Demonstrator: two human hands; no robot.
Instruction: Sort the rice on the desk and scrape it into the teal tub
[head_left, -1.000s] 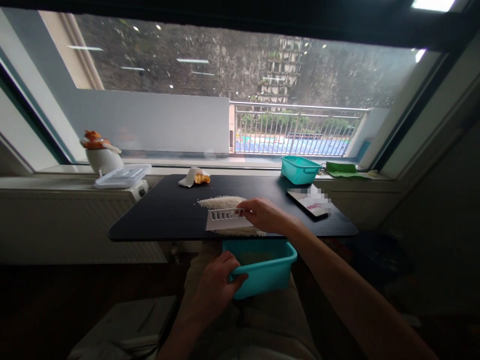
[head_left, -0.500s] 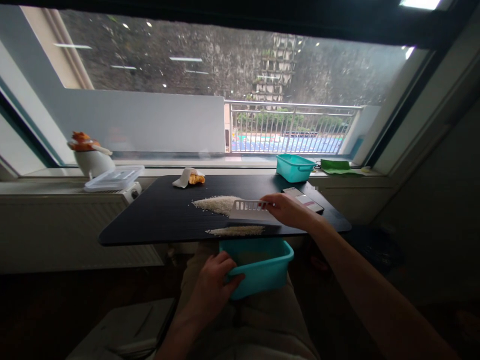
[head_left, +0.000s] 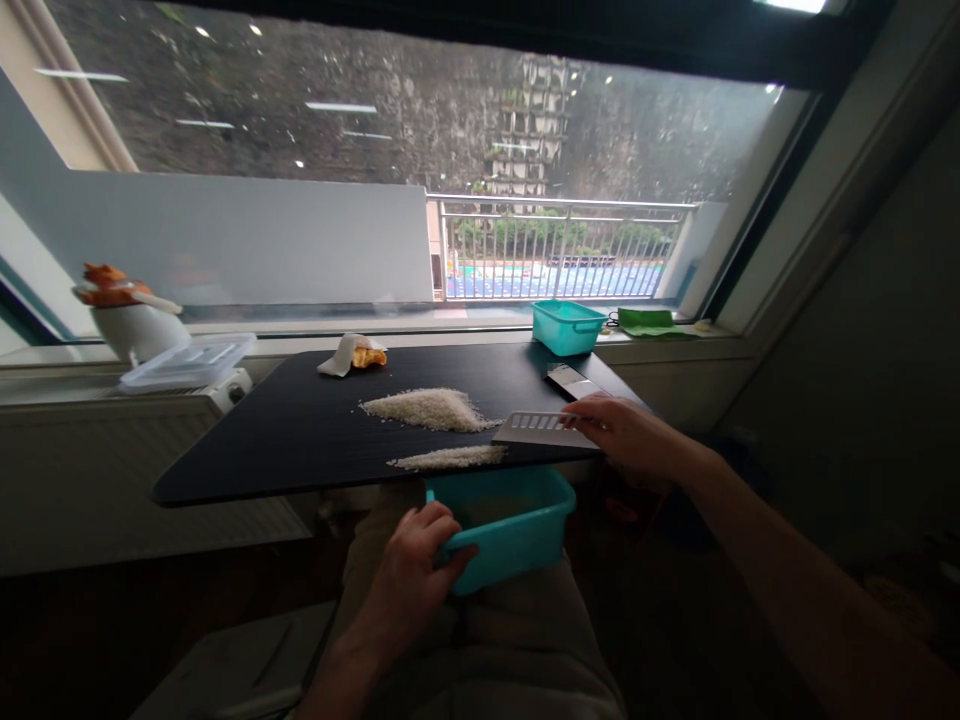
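My left hand (head_left: 415,580) grips the near left corner of a teal plastic bin (head_left: 510,530) held on my lap, just under the front edge of a black table (head_left: 300,440). Some rice lies inside the bin. My right hand (head_left: 622,435) pinches a flat white slotted panel (head_left: 541,430) lying on the table near its front right edge. A pile of white rice (head_left: 427,407) sits in the middle of the table. A thinner strip of rice (head_left: 448,458) lies along the front edge above the bin.
A second teal bin (head_left: 568,326) stands at the table's back right beside a phone (head_left: 570,380). A crumpled tissue with something orange (head_left: 352,355) lies at the back. A white jar with an orange figure (head_left: 129,318) and a clear lid (head_left: 187,362) sit on the sill at the left.
My right hand has drawn the white panel to the right, off the rice, leaving a strip of grains at the front edge. The camera has turned right. My left hand still holds the bin.
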